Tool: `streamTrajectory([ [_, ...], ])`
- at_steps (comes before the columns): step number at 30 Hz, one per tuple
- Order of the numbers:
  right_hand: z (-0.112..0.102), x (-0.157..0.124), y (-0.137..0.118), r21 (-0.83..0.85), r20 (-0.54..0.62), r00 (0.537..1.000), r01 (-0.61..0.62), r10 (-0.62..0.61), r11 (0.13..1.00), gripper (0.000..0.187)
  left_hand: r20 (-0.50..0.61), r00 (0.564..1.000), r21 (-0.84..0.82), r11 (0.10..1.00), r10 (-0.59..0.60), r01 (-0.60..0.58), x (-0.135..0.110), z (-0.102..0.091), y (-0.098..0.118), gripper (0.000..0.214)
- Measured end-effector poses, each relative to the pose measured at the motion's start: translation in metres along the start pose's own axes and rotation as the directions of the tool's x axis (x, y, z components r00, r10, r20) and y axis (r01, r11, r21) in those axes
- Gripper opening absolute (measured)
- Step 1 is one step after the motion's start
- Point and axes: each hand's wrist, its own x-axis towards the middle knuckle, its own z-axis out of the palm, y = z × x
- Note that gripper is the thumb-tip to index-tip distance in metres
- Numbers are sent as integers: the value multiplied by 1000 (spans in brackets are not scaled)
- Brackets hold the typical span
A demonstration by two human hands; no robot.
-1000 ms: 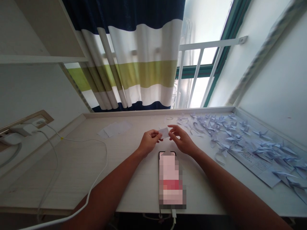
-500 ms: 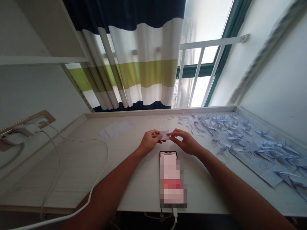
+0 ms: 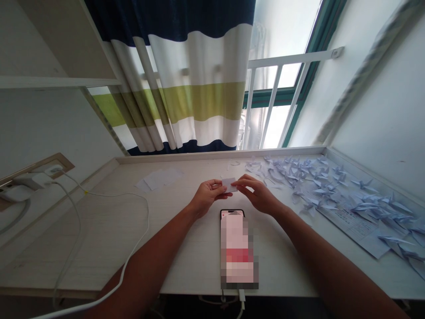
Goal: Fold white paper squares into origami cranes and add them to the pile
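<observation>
- We're pinching a small white paper slip (image 3: 228,184) between our two hands, so nothing's spread out here.
- Our left hand (image 3: 207,198) is gripping the slip's left side with thumb and fingers, while our right hand (image 3: 259,195) is closing its fingertips on the right side.
- We're keeping the slip just above the top end of a phone (image 3: 237,248), which is lying on the desk (image 3: 99,239) with its screen pixelated out.
- A charging cable (image 3: 241,295) is running off the phone's bottom end, over the desk's front edge.
- Off to the right, pale lilac paper cranes (image 3: 305,184) are lying in a big scatter, some sitting on a printed sheet (image 3: 352,226).
- Beyond our left hand, a few loose white paper slips (image 3: 159,178) are lying flat.
- A white cable (image 3: 109,193) is looping across the left of the desk up to a wall socket (image 3: 55,168).
- Behind it all, a striped curtain (image 3: 195,79) is hanging beside a window railing (image 3: 292,57).
</observation>
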Motion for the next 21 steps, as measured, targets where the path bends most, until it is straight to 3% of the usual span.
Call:
streamTrajectory([
  [8,1,-1,-3,4,21,1000,4,-4,1000,25,41,998,18,999,-38,37,-1,-5,3,31],
  [15,3,-1,-5,-17,3,999,-39,39,999,22,11,1000,65,997,-29,28,-1,-5,-3,36],
  [21,12,-1,0,-32,-82,995,-63,60,998,20,12,1000,40,999,-25,24,-4,3,-2,35],
])
